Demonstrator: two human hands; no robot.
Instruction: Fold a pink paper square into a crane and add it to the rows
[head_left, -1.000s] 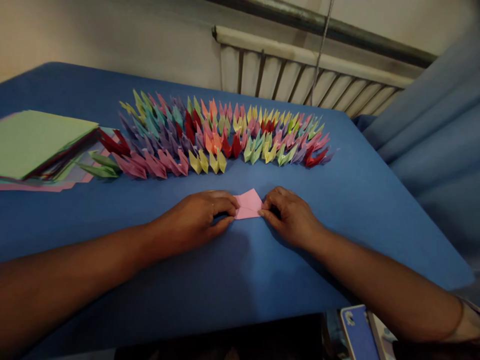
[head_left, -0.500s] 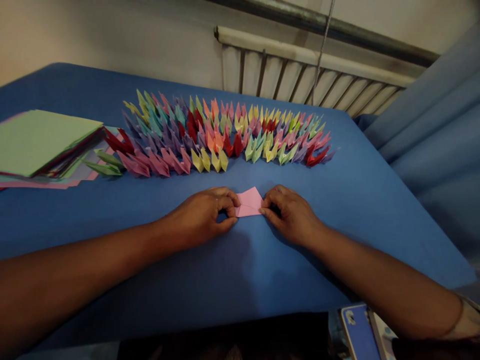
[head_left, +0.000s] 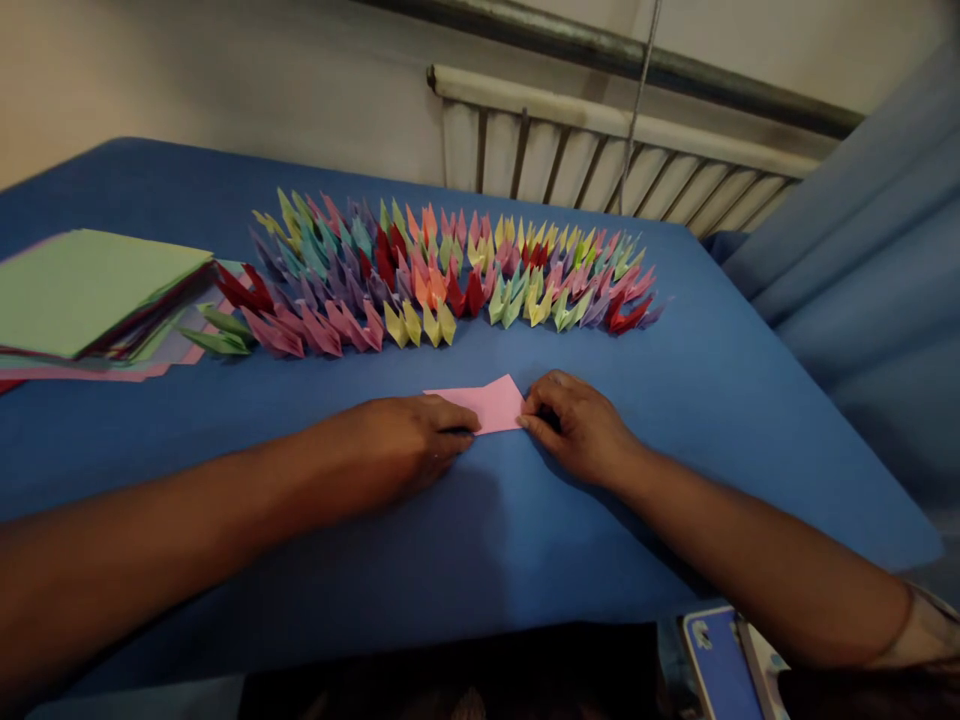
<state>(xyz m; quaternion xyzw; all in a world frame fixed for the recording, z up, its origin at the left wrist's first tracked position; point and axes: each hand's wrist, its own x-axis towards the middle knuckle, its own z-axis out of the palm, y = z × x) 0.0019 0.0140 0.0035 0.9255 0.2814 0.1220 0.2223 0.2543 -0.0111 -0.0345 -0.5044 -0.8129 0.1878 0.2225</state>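
Note:
A partly folded pink origami paper (head_left: pixel 499 403) lies on the blue table, with a pointed flap at its upper right. My right hand (head_left: pixel 581 425) pinches the paper's right corner between thumb and fingers. Across the lower left of the sheet is my left hand (head_left: pixel 405 440), its fingers and thumb closed at the bottom edge and covering part of the paper. Beyond both hands stand rows of folded paper cranes (head_left: pixel 431 285) in many colours.
A stack of coloured paper sheets (head_left: pixel 97 290) lies at the left, beside a green crane (head_left: pixel 217 340). A radiator (head_left: pixel 555 140) is against the wall behind the blue table (head_left: pixel 675 430). A blue curtain (head_left: pixel 862 230) hangs at the right. Below the near edge is a blue-and-white object (head_left: pixel 720 660).
The paper's left part is now laid out to the left, so the pink piece looks longer. My left hand has turned flatter and lower over it. My right hand stays at the right corner.

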